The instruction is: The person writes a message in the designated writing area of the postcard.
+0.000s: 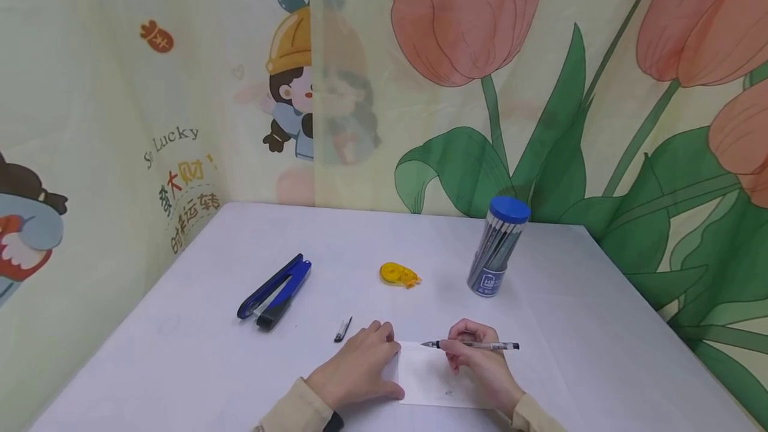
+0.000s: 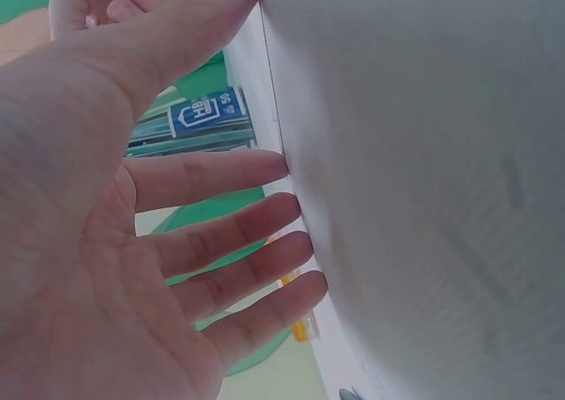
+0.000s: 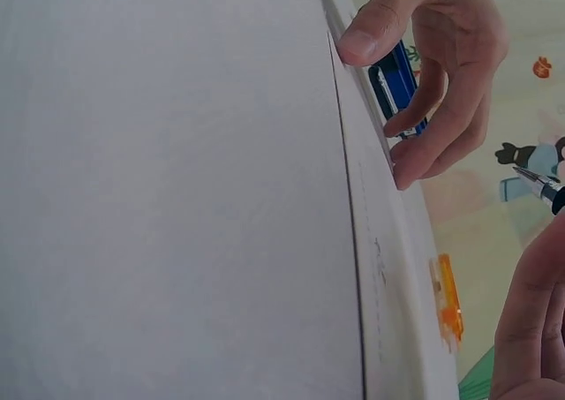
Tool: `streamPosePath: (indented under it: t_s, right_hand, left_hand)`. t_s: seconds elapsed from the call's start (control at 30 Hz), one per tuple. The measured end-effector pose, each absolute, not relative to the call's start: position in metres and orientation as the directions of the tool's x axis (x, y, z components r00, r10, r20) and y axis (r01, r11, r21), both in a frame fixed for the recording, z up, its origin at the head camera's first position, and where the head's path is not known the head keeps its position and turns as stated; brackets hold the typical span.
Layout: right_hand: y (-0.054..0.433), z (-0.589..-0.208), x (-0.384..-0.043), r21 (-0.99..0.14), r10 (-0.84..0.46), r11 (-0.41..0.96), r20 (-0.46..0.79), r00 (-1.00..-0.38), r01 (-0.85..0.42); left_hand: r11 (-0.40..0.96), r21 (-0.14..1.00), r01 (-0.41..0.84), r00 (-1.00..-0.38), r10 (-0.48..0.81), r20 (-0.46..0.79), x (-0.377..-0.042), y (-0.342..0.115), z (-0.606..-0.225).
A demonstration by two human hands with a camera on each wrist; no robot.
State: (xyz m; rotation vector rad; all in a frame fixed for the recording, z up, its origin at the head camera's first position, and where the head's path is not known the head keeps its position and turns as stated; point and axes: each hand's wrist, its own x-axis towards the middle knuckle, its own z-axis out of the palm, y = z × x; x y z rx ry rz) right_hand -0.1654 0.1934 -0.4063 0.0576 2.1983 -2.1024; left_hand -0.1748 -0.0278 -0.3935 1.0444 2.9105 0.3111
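Note:
A small white sheet of paper (image 1: 423, 382) lies on the table with a tiny dark mark low on it. My right hand (image 1: 482, 360) pinches a gel pen (image 1: 501, 346) with a clear barrel between thumb and fingers, its tip pointing left over the paper. In the right wrist view the pen tip (image 3: 532, 179) shows at the right edge. Fingertips of my left hand (image 1: 360, 364) rest at the paper's left edge, thumb near its lower left corner. The left wrist view shows that hand's fingers (image 2: 238, 237) spread and nearly straight. A pen cap (image 1: 343, 330) lies just beyond the left hand.
A blue and black stapler (image 1: 277, 292) lies at the left of the white table (image 1: 198, 345). Further back are a yellow correction tape (image 1: 399, 275) and an upright, blue-lidded tub of pencils (image 1: 498, 247). Printed curtains (image 1: 354, 119) hang behind and beside the table.

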Motion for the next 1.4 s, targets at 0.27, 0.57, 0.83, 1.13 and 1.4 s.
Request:
streamPosePath:
  t_s: [0.27, 0.57, 0.83, 1.13, 1.4]
  right_hand:
    - [0.193, -0.407, -0.164, -0.998, -0.123, 0.033, -0.063, -0.990, 0.060]
    - [0.185, -0.413, -0.168, -0.997, -0.089, 0.052, -0.058, -0.994, 0.054]
    - [0.177, -0.414, -0.173, -0.999, -0.088, 0.052, -0.006, -0.996, 0.002]
    - [0.175, -0.421, -0.180, -0.985, -0.054, 0.161, 0.053, -0.997, -0.061]
    - [0.170, -0.425, -0.181, -0.961, -0.088, 0.254, 0.085, -0.992, -0.105]
  left_hand:
    - [0.764, 0.212, 0.609, -0.785, 0.620, 0.020, -0.175, -0.024, -0.392]
    - [0.752, 0.217, 0.623, -0.774, 0.633, 0.029, -0.174, -0.024, -0.396]
    - [0.756, 0.229, 0.613, -0.780, 0.625, 0.022, -0.175, -0.023, -0.394]
    - [0.753, 0.229, 0.617, -0.779, 0.625, 0.043, -0.176, -0.024, -0.395]
    - [0.753, 0.239, 0.613, -0.782, 0.621, 0.048, -0.176, -0.024, -0.396]
